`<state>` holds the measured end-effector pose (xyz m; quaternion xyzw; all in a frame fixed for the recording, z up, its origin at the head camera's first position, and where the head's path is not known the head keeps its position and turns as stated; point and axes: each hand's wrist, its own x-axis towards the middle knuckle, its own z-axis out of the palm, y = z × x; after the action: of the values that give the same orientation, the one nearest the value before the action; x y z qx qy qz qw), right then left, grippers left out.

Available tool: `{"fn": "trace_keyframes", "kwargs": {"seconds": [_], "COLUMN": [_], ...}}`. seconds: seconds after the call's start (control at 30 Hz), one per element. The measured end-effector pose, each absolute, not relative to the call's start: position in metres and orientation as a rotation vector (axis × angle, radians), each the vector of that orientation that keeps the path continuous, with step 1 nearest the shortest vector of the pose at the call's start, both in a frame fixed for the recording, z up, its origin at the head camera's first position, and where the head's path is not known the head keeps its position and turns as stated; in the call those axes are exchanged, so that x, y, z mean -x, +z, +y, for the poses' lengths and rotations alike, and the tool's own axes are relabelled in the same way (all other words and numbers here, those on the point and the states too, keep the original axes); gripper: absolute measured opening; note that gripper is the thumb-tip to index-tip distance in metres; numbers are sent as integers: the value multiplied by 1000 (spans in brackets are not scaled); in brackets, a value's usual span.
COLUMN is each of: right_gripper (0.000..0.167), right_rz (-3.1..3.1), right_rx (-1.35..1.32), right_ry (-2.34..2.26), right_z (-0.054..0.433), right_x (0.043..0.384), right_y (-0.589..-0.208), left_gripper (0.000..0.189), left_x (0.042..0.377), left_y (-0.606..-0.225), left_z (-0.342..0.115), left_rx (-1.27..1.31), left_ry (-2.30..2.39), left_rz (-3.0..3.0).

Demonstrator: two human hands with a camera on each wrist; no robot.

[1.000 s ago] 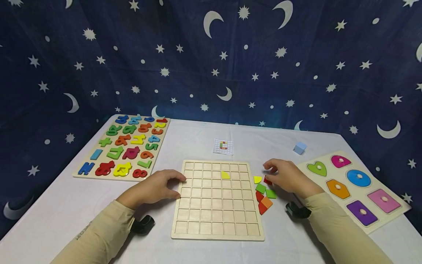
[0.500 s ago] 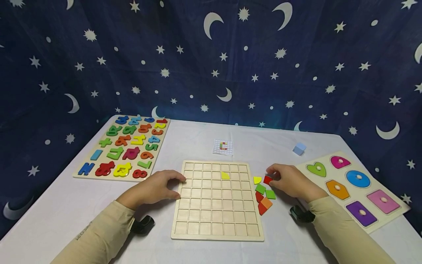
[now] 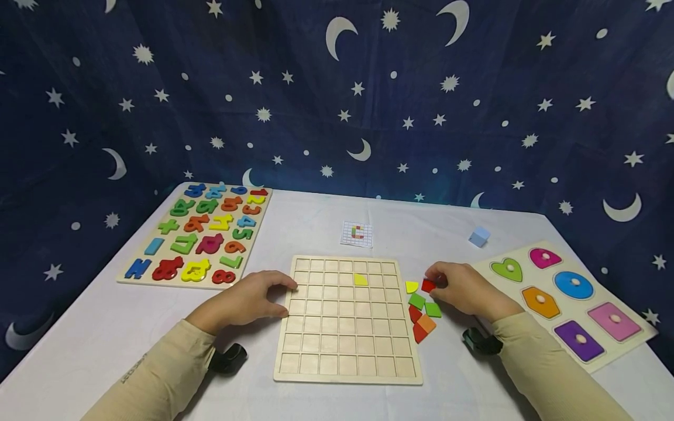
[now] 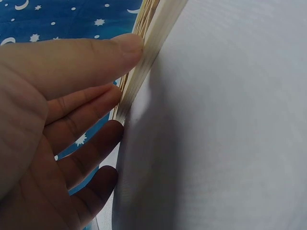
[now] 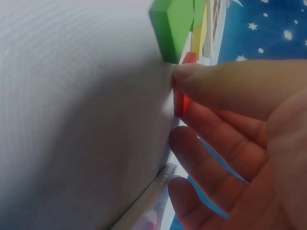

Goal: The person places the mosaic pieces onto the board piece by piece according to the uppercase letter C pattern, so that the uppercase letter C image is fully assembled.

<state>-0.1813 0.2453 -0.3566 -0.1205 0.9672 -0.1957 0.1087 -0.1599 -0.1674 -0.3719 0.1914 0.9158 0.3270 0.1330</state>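
Observation:
My left hand [image 3: 247,297] rests at the left edge of a wooden grid board [image 3: 329,379]; thumb and fingertips touch its rim [image 4: 144,62], fingers spread and loosely bent. One yellow tile [image 3: 360,280] lies in a cell in the board's upper part. Right of the board, my right hand [image 3: 466,286] pinches a red tile [image 3: 428,285] between thumb and index finger, low at the table. In the right wrist view the thumb covers part of this red tile [image 5: 180,103]. Beside it are a yellow quarter-round tile [image 3: 412,287], green tiles [image 3: 433,310], red tiles [image 3: 420,333] and an orange tile [image 3: 426,323].
A small card [image 3: 356,234] with a coloured grid pattern lies behind the board. To the left is a number puzzle [image 3: 176,234], to the right a knobbed shape puzzle [image 3: 560,310] under the right forearm. A light blue cube [image 3: 479,237] stands at the back right.
The right hand has shifted slightly right and down, and its fingers have closed on the red tile. The left hand stays at the board's edge.

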Motion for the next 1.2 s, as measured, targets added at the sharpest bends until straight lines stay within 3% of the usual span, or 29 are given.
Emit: {"fn": "trace_keyframes", "kwargs": {"seconds": [1.2], "right_gripper": [31], "right_rz": [2896], "right_rx": [359], "right_ry": [-615], "right_z": [238], "right_x": [185], "right_y": [-352], "left_gripper": [45], "left_x": [160], "left_y": [-370], "left_z": [-167], "left_rx": [-508], "left_ry": [964], "left_rz": [2638]}}
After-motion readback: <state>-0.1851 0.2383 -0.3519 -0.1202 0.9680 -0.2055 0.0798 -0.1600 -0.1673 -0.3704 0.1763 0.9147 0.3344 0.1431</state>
